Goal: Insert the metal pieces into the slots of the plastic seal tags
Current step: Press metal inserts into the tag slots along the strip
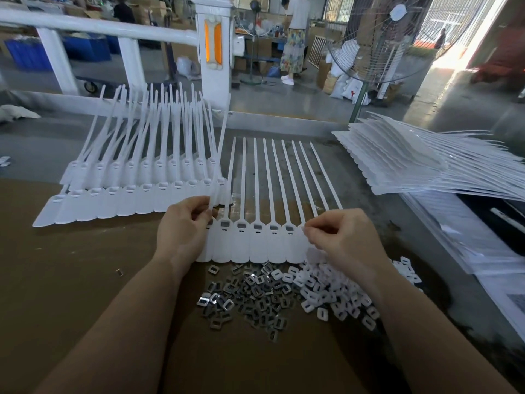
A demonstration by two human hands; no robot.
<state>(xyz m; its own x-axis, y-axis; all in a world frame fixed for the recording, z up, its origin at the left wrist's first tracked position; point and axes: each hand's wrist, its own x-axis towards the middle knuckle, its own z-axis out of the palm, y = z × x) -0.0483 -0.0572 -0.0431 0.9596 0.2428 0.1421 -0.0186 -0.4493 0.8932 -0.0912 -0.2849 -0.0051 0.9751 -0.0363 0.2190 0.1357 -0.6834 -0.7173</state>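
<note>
A strip of joined white plastic seal tags (257, 245) lies flat in front of me, tails pointing away; several of its slots show grey metal. My left hand (184, 226) grips the strip's left end, thumb and fingers pinching the leftmost tag and its tail. My right hand (338, 237) has curled fingers pinching at the strip's right end; what it pinches is hidden. A heap of small metal pieces (247, 297) lies just below the strip, beside a heap of white plastic caps (332, 291).
Two overlapping rows of tag strips (136, 191) lie at the left with tails raised. A tall stack of tag sheets (412, 163) sits at the right. One loose metal piece (119, 272) lies on the brown cardboard. A fan (377, 38) and a white rail stand behind.
</note>
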